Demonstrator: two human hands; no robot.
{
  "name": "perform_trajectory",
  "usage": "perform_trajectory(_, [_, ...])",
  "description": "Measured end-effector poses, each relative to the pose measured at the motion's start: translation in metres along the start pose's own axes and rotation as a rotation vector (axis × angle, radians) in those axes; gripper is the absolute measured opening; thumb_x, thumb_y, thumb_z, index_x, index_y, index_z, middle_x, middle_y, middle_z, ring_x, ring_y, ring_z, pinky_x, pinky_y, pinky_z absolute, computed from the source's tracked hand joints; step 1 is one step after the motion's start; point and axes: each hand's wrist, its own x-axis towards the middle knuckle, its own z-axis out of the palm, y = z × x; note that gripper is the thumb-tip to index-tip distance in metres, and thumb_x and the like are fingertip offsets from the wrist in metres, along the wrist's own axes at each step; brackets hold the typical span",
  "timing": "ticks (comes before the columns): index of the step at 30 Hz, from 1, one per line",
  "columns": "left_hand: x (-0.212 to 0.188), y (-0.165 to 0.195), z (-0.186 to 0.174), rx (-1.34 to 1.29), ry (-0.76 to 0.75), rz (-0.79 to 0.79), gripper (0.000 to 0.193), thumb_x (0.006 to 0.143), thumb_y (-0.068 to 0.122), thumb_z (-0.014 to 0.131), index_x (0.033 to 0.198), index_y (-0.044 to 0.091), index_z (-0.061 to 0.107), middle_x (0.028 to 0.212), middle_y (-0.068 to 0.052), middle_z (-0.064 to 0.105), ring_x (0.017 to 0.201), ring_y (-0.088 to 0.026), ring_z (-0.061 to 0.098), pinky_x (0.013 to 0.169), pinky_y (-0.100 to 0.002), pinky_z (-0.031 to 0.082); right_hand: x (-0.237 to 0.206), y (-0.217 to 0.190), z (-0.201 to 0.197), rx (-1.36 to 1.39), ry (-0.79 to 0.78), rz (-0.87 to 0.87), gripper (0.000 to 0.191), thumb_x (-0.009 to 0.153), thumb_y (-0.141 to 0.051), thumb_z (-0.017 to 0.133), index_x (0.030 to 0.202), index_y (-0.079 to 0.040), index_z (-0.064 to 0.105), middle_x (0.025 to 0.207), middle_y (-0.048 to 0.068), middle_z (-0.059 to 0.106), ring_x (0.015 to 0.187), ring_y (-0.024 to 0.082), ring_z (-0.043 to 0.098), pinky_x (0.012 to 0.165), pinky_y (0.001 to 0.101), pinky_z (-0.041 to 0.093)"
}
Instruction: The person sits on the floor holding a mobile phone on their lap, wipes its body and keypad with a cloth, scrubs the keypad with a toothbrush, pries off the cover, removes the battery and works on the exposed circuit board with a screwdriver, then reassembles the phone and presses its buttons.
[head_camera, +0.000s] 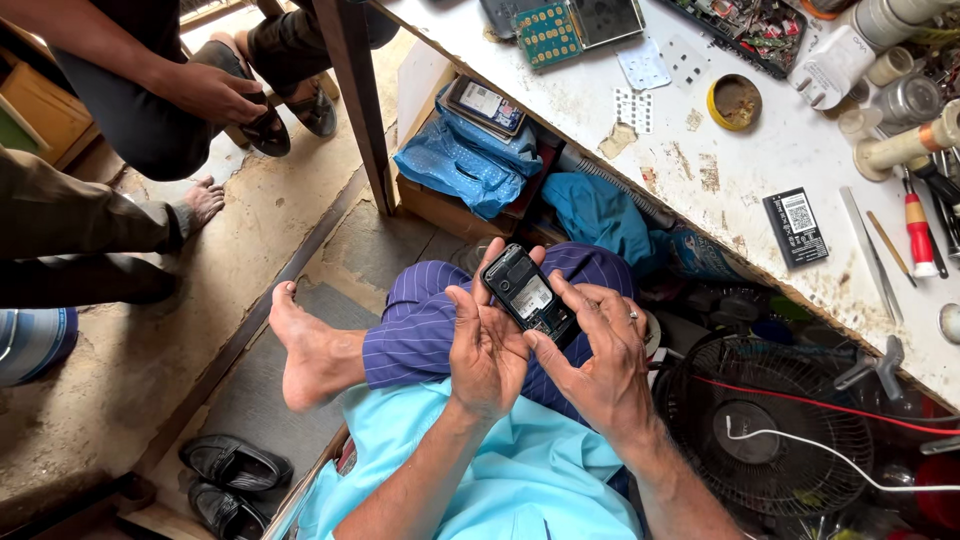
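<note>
The left hand (487, 350) cradles a small black phone with its back cover off (530, 294); its grip is grasping the phone from below, with fingertips showing past the top edge. The right hand (598, 350) touches the phone's lower right side with thumb and bent fingers, so its grip is grasping the same phone. The phone is over the lap, above the purple striped trouser leg (420, 325). To the right of the grip stands a black round fan (770, 430). Further up and right, a flat black battery (796, 227) lies on the worn white desk (700, 130).
</note>
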Motion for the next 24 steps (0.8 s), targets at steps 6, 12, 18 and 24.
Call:
perform_trajectory(6, [-0.0016,-0.0036,-0.0026,0.053,-0.017,0.029,0.074,0.107,0.058,0.020,0.164,0.011,0.018,0.160,-0.021,0.037,0.146,-0.032,0.044,0.123,-0.048,0.040,-0.0037,0.0018,0.0016,-0.011,-0.005,-0.014,0.071,0.078,-0.028,0.085,0.141,-0.008,0.060,0.118,0.008,0.064,0.110,0.024,0.060,0.104,0.0442,0.036])
perform_trajectory(12, [-0.0040,-0.0066,-0.0030,0.099,-0.005,0.026,0.073,0.107,0.057,0.022,0.164,0.013,0.014,0.159,-0.020,0.039,0.142,-0.029,0.046,0.116,-0.045,0.046,-0.0047,0.0002,0.0011,-0.032,-0.034,-0.009,0.073,0.078,-0.028,0.085,0.143,-0.009,0.059,0.117,0.008,0.064,0.109,0.024,0.059,0.104,0.0452,0.034])
perform_trajectory(18, [-0.0055,-0.0098,-0.0022,0.175,0.001,0.039,0.072,0.106,0.055,0.022,0.164,0.013,0.012,0.160,-0.019,0.038,0.143,-0.027,0.047,0.119,-0.042,0.046,-0.0061,0.0008,0.0003,0.007,-0.043,0.013,0.073,0.078,-0.029,0.086,0.143,-0.011,0.059,0.117,0.007,0.065,0.110,0.022,0.060,0.105,0.0452,0.034])
perform_trajectory(24, [-0.0069,-0.0100,-0.0017,0.180,-0.007,0.049,0.073,0.107,0.055,0.020,0.165,0.013,0.010,0.159,-0.020,0.038,0.143,-0.028,0.047,0.118,-0.042,0.047,-0.0086,0.0006,-0.0032,0.036,-0.057,0.012,0.071,0.079,-0.027,0.085,0.143,-0.009,0.059,0.117,0.006,0.066,0.111,0.021,0.060,0.105,0.0460,0.033])
